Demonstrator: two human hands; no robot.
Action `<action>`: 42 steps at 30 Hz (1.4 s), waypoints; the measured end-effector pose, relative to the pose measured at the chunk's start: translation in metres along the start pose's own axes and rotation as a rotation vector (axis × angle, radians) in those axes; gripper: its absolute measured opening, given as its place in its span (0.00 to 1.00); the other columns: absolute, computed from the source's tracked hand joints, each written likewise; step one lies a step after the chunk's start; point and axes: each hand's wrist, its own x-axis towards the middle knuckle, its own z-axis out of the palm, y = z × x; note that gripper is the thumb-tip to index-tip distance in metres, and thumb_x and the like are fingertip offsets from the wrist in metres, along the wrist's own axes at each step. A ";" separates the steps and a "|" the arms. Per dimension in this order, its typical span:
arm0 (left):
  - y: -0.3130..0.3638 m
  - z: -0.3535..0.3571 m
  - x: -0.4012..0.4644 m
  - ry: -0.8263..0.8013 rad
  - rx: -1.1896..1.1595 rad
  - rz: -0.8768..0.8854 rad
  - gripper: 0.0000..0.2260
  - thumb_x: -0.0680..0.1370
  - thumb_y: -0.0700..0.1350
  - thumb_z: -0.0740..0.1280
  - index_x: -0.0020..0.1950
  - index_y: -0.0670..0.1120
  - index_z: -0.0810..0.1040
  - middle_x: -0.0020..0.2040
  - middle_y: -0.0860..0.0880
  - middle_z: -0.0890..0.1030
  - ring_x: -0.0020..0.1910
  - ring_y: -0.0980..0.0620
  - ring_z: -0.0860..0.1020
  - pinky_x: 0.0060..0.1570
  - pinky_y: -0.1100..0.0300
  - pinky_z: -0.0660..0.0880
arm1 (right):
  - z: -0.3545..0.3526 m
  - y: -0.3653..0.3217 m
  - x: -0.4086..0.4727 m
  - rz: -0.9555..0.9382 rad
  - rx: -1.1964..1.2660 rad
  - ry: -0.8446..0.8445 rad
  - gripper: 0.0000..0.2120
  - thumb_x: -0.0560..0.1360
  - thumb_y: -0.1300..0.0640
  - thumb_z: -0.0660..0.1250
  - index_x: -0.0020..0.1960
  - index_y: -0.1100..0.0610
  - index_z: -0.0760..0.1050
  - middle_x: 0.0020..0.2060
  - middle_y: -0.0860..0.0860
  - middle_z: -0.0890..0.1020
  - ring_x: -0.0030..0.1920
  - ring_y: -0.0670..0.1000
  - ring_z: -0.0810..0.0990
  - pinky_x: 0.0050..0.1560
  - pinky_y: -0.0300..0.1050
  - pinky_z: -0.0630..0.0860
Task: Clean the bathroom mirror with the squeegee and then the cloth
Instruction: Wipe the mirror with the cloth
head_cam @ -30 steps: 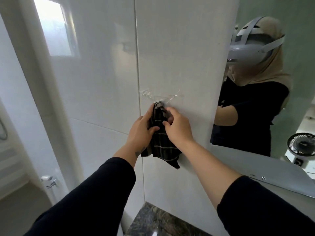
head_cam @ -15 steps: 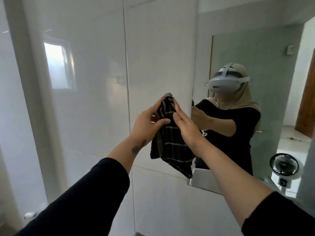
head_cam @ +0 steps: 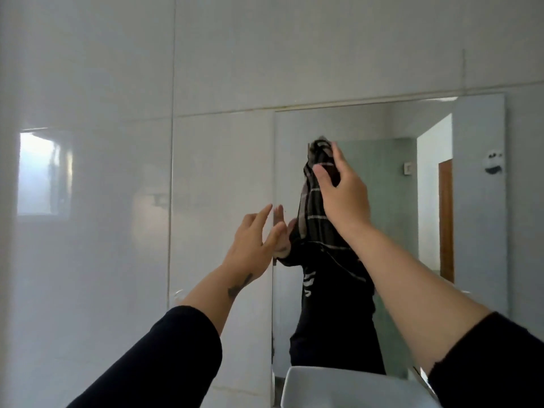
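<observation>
The bathroom mirror [head_cam: 391,231] hangs on the white tiled wall at centre right. My right hand [head_cam: 343,192] grips a dark plaid cloth [head_cam: 315,219] near its top and holds it up against the upper left part of the glass, with the rest of the cloth hanging down. My left hand [head_cam: 253,242] is lower and to the left, at the mirror's left edge, with its fingers spread and nothing in it. No squeegee is in view.
A white basin rim [head_cam: 338,387] sits below the mirror at the bottom. Glossy white wall tiles [head_cam: 117,201] fill the left side and reflect a window. A small hook-like fitting [head_cam: 494,162] is fixed to the wall right of the mirror.
The view has swung right and up onto the mirror. My left hand has let go of the cloth and opened. My right hand has carried the cloth up to the glass.
</observation>
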 end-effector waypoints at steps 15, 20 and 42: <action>-0.021 0.034 0.067 0.166 0.347 0.145 0.31 0.80 0.59 0.52 0.76 0.56 0.38 0.79 0.53 0.42 0.77 0.51 0.40 0.74 0.43 0.48 | 0.090 -0.015 0.098 -0.516 -0.963 0.191 0.28 0.80 0.48 0.57 0.77 0.47 0.52 0.74 0.56 0.58 0.72 0.59 0.59 0.67 0.60 0.61; -0.031 0.048 0.063 0.227 0.330 0.154 0.29 0.80 0.61 0.46 0.76 0.57 0.35 0.78 0.55 0.38 0.76 0.55 0.35 0.75 0.45 0.40 | 0.091 -0.005 0.106 -0.747 -1.025 0.080 0.26 0.82 0.46 0.48 0.78 0.53 0.54 0.78 0.47 0.50 0.78 0.53 0.49 0.73 0.64 0.48; 0.030 0.069 0.056 0.295 0.407 0.053 0.37 0.77 0.66 0.49 0.77 0.50 0.36 0.77 0.52 0.34 0.75 0.52 0.32 0.73 0.39 0.39 | -0.016 0.045 0.114 -0.542 -1.040 0.147 0.29 0.80 0.42 0.44 0.76 0.55 0.58 0.77 0.52 0.56 0.74 0.59 0.58 0.71 0.58 0.60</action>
